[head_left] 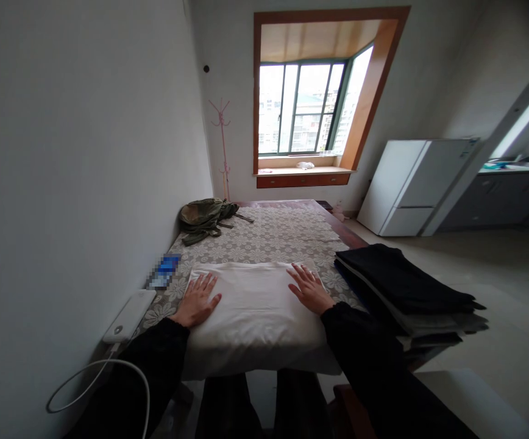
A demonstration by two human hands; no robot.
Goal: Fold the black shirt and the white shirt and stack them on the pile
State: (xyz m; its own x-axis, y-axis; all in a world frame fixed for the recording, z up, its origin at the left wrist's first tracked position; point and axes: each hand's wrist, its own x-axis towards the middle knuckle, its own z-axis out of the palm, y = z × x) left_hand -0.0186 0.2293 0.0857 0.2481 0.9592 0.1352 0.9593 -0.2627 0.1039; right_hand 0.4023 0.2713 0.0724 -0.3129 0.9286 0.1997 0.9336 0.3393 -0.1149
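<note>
A white cloth garment (253, 311) lies spread on the table in front of me, its near part hanging over the table's front edge. On its left side my left hand (199, 299) rests flat, fingers spread. My right hand (309, 289) presses on the garment's far right part, fingers also apart. Neither hand grips anything. Soft wrinkles run across the nearer half of the cloth. Just right of my right forearm sits a stack of folded dark clothes (406, 280), black on top with grey layers below.
A patterned tablecloth (273, 231) covers the table. Along the left wall lie a white power bank (130, 314) with a looped cable (144, 378), a blurred blue item (166, 268) and a camouflage backpack (207, 214). Beyond are a pink coat stand (223, 140) and a white fridge (411, 183).
</note>
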